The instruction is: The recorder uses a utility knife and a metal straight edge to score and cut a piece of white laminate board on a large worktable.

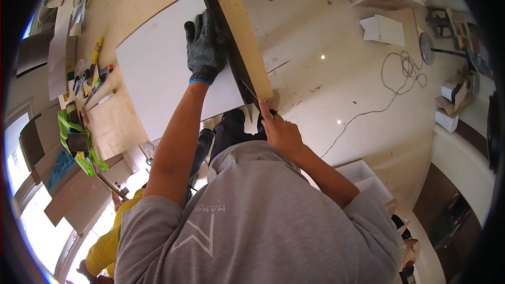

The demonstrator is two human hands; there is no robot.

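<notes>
A large white panel [152,63] lies on the plywood worktable [243,16], with a long dark strip [235,55] along its right edge. My left hand [206,50], in a grey knitted glove with a blue cuff, rests flat on the panel beside the strip, fingers somewhat apart. Bare and lower right, my right hand [281,132] is closed near the strip's near end, its index finger stretched forward. A thin, pointed tool [249,89] extends from that fingertip toward the strip; its handle is mostly hidden by my hand.
Hand tools, including a yellow-handled one [97,50], lie on the table's left side near a bright green strap [66,131]. A person in a yellow sleeve [113,231] is at lower left. On the floor at right are a cable [363,111] and a white box [384,30].
</notes>
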